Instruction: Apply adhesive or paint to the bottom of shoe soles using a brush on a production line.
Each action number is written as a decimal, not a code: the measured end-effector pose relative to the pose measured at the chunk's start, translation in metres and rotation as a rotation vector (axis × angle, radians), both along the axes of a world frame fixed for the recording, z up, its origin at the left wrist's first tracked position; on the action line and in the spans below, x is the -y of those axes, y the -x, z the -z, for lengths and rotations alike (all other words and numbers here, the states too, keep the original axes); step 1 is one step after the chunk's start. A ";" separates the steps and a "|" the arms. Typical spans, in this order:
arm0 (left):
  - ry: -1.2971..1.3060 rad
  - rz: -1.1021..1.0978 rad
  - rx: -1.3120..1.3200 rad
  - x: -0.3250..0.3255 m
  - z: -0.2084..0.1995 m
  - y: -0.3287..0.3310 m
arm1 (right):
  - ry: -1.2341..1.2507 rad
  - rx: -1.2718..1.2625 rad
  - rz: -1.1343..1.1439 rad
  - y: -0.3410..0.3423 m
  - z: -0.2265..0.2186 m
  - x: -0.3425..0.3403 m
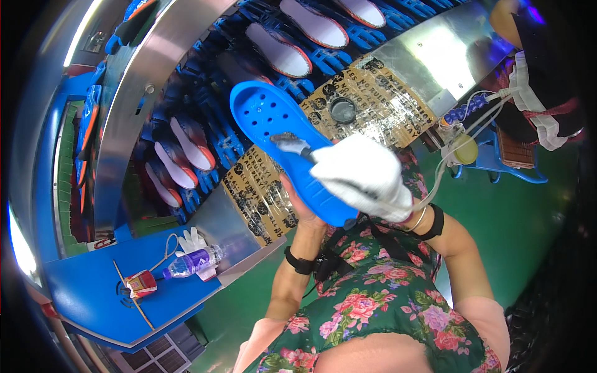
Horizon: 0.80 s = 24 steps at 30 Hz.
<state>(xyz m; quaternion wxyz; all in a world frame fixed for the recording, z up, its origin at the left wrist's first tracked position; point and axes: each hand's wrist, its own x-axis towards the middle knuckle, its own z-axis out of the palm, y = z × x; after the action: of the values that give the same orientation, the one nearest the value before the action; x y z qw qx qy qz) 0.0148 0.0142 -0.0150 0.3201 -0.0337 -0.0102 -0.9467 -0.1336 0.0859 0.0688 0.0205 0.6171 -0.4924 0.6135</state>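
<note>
Blue plastic forms the one clog-shaped shoe (297,169), held over the taped ledge (398,110). Two hands are at it: the bare left hand (303,204) grips its underside, most fingers hidden; the white-gloved right hand (360,177) has its fingers closed round one brush-like tool (291,144), tip against the shoe. One round dark pot (342,110) sits on the ledge. Beyond and left of the ledge, six pale soles (280,51) show clearly; also left, one bottle (190,262) and one red container (142,284).
</note>
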 end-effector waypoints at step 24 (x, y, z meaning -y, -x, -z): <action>0.225 -0.022 0.197 0.032 -0.016 0.022 | -0.098 0.160 -0.332 0.011 0.014 -0.017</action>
<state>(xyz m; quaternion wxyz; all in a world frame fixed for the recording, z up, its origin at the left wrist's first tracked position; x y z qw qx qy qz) -0.0070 -0.0181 0.0012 0.3220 0.0240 -0.1481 -0.9348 -0.1451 0.1031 0.0544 -0.1504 0.6394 -0.4130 0.6309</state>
